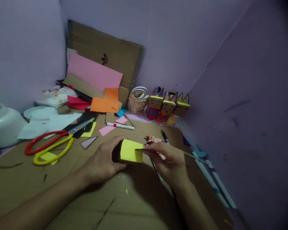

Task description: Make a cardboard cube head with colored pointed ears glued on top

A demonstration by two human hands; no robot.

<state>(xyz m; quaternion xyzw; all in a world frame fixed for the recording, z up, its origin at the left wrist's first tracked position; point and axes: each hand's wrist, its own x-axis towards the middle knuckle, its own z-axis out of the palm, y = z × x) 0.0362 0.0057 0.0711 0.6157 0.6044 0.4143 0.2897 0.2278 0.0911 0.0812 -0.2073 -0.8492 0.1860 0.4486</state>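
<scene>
My left hand (108,158) is wrapped round a small cardboard box from its left side. Bright yellow paper (131,150) covers the box's upper face. My right hand (169,159) pinches a thin, dark-tipped tool (140,149), whose tip lies over the yellow paper near its right edge. A pale, slender length sticks out behind that hand and may be the tool's other end; its exact kind is unclear. Colored pencils (156,139) in a patterned wrap lie just beyond my right hand, partly hidden by it.
Big scissors (69,134) with red and yellow handles lie at left, near a white jar (6,126). A white marker (120,126), paper scraps and an orange paper piece (110,100) lie beyond my hands. A small basket (138,101) and three eared box figures (169,107) stand by the wall.
</scene>
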